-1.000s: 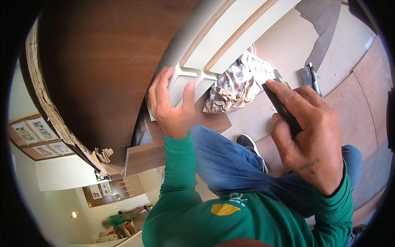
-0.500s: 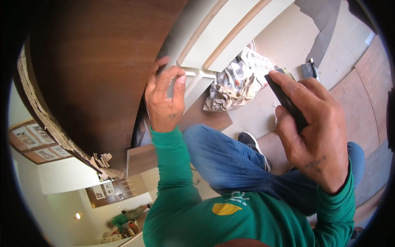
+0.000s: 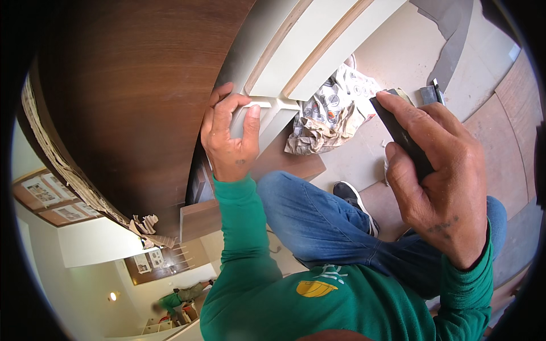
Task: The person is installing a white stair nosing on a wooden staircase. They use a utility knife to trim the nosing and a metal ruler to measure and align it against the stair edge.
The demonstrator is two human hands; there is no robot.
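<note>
My left hand point(image 3: 230, 133) is at the white frame point(image 3: 267, 108), beside a large dark brown wooden panel point(image 3: 131, 102). Its fingers are bent and the thumb stands apart; the fingertips seem to touch the frame, and no loose object shows in them. On the right, my right hand point(image 3: 441, 170) grips a black flat block point(image 3: 404, 139) between thumb and fingers. The block is held up over the floor, apart from the white frame. Its underside is hidden, so its exact kind cannot be made out.
Crumpled printed cloth or paper point(image 3: 333, 111) lies beyond my bent knee. A torn grey sheet point(image 3: 452, 51) and a small grey box-like piece point(image 3: 429, 95) lie farther right. Brown boards point(image 3: 503, 131) cover part of the floor. Another person point(image 3: 168, 304) is far off at lower left.
My right hand, with the black block, has shifted slightly right and down. My left hand stays at the frame, its fingers a little moved; the whole view has shifted slightly.
</note>
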